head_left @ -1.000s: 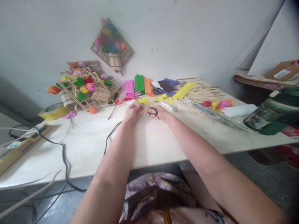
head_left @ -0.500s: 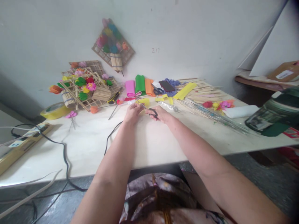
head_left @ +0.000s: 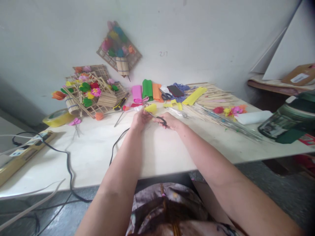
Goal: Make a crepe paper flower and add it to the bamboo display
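My right hand (head_left: 169, 120) is closed around the black handles of a pair of scissors (head_left: 162, 121), whose blades point left toward my other hand. My left hand (head_left: 140, 119) is pinched closed at the blade tips, with a piece of yellow crepe paper (head_left: 151, 108) at its fingertips. Its fingers partly hide where paper and blades meet. Both hands are low over the white table (head_left: 162, 150). Just beyond them are yellow paper scraps (head_left: 174, 105) and a bundle of silvery wires (head_left: 178, 112).
Bamboo lattices with paper flowers (head_left: 92, 91) are piled at left, near yellow tape (head_left: 57, 117) and a power strip (head_left: 27, 150). Folded crepe paper (head_left: 147, 90), a second pair of scissors (head_left: 166, 96), a phone (head_left: 175, 91) and sticks (head_left: 214, 95) lie behind. A green bottle (head_left: 287, 119) stands right.
The scissors and my right hand have shifted very slightly, and the blades show more plainly beside my left fingertips. My left fingers have turned a little. The other things stay in place.
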A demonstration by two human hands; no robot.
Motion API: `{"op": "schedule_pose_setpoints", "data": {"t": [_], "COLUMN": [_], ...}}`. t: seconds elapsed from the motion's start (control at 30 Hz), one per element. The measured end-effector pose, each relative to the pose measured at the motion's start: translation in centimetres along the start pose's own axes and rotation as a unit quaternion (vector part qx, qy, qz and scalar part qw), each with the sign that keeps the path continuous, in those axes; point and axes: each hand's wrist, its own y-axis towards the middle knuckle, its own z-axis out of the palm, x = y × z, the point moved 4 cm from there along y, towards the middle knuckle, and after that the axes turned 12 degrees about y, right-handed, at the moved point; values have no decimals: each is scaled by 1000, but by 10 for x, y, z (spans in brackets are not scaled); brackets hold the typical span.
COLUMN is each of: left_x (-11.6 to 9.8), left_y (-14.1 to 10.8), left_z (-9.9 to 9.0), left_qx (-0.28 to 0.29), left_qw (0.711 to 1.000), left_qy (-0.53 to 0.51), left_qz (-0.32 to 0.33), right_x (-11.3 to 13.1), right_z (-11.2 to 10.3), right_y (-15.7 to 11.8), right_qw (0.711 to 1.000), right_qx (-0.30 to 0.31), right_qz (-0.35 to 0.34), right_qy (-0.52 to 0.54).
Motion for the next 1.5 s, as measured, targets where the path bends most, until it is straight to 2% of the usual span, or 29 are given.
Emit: {"op": "schedule_pose_setpoints", "data": {"t": [0.17,0.43,0.73,0.83,0.93,1.0,1.1,1.17,1.23,1.3,1.5], "left_x": [2,2,0,-1,-2,-4,-7,-8,-9,-8,-7], "left_y": [1,2,0,0,-2,-4,-9,-11,-13,-13,-15], "left_z": [-3,-3,-2,-2,-1,0,3,5,6,7,10], "left_qx": [-29,-33,-65,-75,-64,-46,-17,-1,13,28,63], "left_qw": [999,999,998,997,998,998,999,999,1000,999,998], "left_qy": [7,25,21,3,-6,-4,4,8,9,12,13], "left_qz": [-14,-13,-12,-15,-26,-32,-36,-32,-25,-22,-3], "right_x": [0,7,10,16,24,27,29,27,23,19,7], "right_z": [-4,-8,-16,-26,-42,-55,-73,-79,-79,-75,-62], "right_y": [1,-6,-6,-15,-22,-21,-14,-8,-2,2,5], "right_qw": [1000,999,984,973,978,989,997,993,989,989,996], "right_qx": [14,39,75,107,115,88,-8,-72,-111,-121,-86], "right_qz": [0,-2,22,38,28,1,-66,-94,-97,-80,-16], "right_qy": [-14,-34,-162,-202,-170,-120,-46,-23,-15,-8,10]}}
